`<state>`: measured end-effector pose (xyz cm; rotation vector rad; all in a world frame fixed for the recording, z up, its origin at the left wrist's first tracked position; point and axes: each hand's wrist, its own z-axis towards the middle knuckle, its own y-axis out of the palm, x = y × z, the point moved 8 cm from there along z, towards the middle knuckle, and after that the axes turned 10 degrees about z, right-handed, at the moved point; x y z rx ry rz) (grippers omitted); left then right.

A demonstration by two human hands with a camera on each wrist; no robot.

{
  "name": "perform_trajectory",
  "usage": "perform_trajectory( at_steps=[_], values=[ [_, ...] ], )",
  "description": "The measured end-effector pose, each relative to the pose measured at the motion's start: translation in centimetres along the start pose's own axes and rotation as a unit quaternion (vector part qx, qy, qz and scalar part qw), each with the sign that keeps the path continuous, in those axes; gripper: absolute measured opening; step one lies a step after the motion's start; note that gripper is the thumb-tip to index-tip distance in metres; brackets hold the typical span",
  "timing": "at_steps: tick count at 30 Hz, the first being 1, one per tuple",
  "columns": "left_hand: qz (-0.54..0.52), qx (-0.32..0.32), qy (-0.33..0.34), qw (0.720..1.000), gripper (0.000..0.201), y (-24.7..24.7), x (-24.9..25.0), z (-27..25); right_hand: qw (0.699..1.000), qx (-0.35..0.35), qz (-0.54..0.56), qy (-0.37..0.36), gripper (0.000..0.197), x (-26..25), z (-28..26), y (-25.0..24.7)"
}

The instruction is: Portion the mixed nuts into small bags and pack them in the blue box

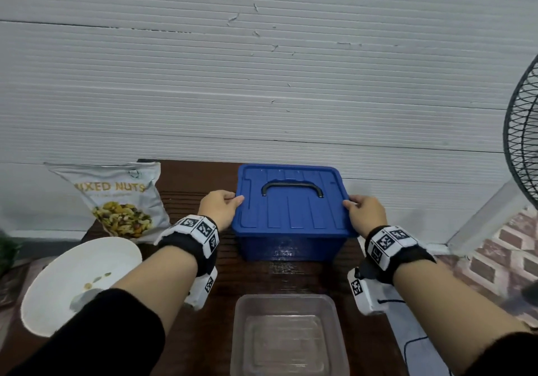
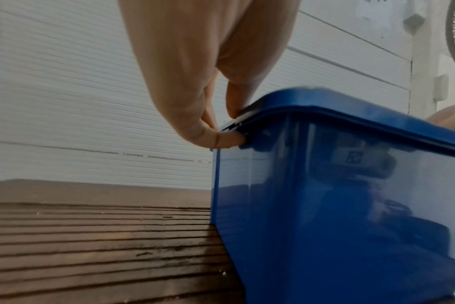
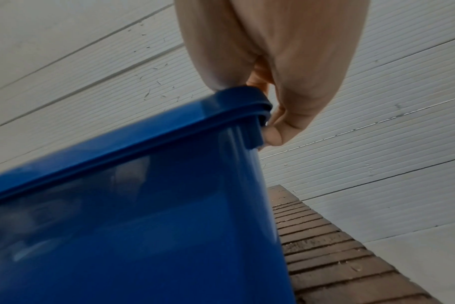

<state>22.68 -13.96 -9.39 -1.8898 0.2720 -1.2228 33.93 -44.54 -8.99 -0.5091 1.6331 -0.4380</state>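
Observation:
The blue box (image 1: 288, 247) stands on the dark wooden table, its blue lid (image 1: 291, 201) with a black handle (image 1: 292, 188) on top. My left hand (image 1: 222, 206) pinches the lid's left edge, thumb on top and fingers curled under the rim (image 2: 221, 131). My right hand (image 1: 365, 211) grips the lid's right edge the same way (image 3: 268, 115). A Mixed Nuts bag (image 1: 119, 201) leans at the back left. A white bowl (image 1: 78, 282) at the front left holds a few nuts. The box's contents are hidden.
A clear plastic tray (image 1: 288, 335) lies on the table (image 1: 186, 189) in front of the box. A white ribbed wall (image 1: 262, 70) stands close behind. A black fan grille (image 1: 521, 134) is at the right, beyond the table's edge.

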Motion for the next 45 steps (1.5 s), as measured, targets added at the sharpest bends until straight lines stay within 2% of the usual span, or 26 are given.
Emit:
perform_trajectory(
  at_steps=[6,10,12,15,19,25,28,34,39,45],
  values=[
    [-0.028,0.005,0.018,0.999,0.041,-0.3,-0.9,-1.5,0.998,0.031,0.047,-0.001,0.041,0.2,-1.2,-1.0],
    [-0.057,-0.020,-0.009,0.998,0.034,0.3,-4.3,-4.0,0.992,0.058,0.112,0.029,0.043,2.2,-4.4,-2.2],
    [-0.031,-0.035,-0.009,0.999,0.029,0.5,-6.0,-5.9,0.994,0.032,0.091,0.054,0.043,3.6,-6.7,-1.9],
    [0.033,-0.045,0.011,0.998,0.024,0.4,-7.8,-9.2,0.995,-0.045,0.021,0.082,0.044,5.6,-10.3,-0.5],
    [0.073,-0.063,0.019,0.995,0.026,0.7,-10.2,-12.3,0.977,-0.164,-0.052,0.128,0.046,7.5,-15.0,1.9],
    [0.206,-0.107,0.035,0.972,0.045,2.7,-14.7,-14.7,0.968,-0.213,-0.093,0.096,0.033,8.9,-18.4,3.8],
    [0.277,-0.095,0.063,0.954,0.051,3.1,-15.6,-15.4,0.974,-0.180,-0.114,0.070,0.032,9.4,-18.5,4.1],
    [0.255,-0.088,0.076,0.960,0.046,2.8,-16.7,-15.9,0.987,-0.115,-0.077,0.081,0.029,8.9,-16.7,4.2],
    [0.237,-0.079,0.084,0.965,0.047,2.8,-17.0,-16.4,0.985,-0.082,0.054,0.139,0.014,8.6,-14.5,4.6],
    [0.224,-0.072,0.085,0.968,0.046,2.8,-17.0,-16.6,0.972,-0.068,0.136,0.181,0.043,9.2,-13.5,5.3]
  ],
)
